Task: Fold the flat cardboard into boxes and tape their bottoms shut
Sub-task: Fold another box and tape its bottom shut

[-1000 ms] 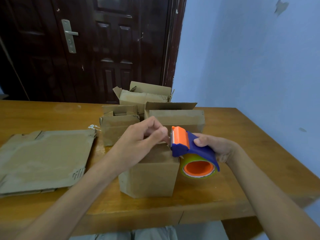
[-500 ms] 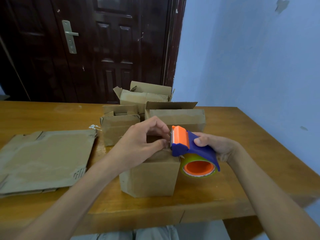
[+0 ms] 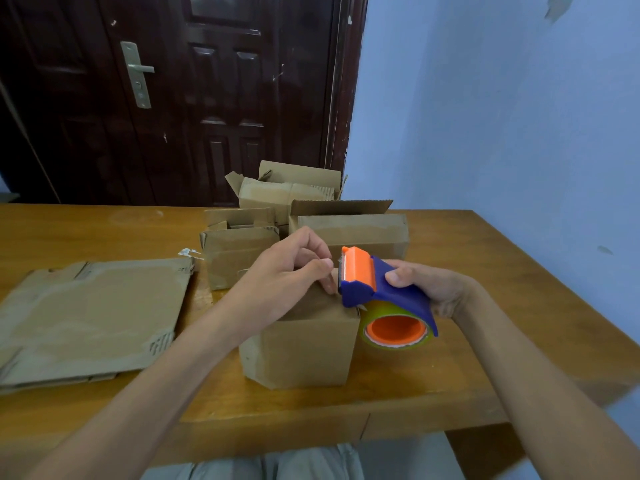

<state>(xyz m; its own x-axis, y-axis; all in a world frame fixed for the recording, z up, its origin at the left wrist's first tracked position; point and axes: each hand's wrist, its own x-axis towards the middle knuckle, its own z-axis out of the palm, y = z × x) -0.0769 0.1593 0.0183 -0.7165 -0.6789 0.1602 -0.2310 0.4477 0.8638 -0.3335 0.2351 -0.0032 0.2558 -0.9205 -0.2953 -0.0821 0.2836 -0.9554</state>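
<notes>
Head view: the box [image 3: 301,344] you are working on stands at the near middle of the table [image 3: 485,306], closed face up, at about 6 o'clock from the three finished boxes [image 3: 239,254] grouped toward the door. The flat cardboard [image 3: 90,317] waiting its turn lies at 9 o'clock from the box, well apart from it.

Your right hand [image 3: 429,285] is wrapped round the blue handle of the dispenser [image 3: 381,292], thumb on top, fingers curled underneath. The dispenser hangs at the box's 3 o'clock top edge, orange cutter head turned toward your left hand [image 3: 287,275]. That hand sits over the top of the box with thumb and forefinger drawn together right at the cutter, apparently picking at the tape end; the clear tape itself is too faint to see, so I cannot tell whether you actually have it.

You seem to be starting the strip. Get a firm pinch on the free end before you pull, and keep your fingertips off the toothed blade. Stick the end a little way down the 3 o'clock side wall, then draw the dispenser straight toward 9 o'clock along the seam, keeping the flaps pressed level. Hold the box down so it does not slide.
</notes>
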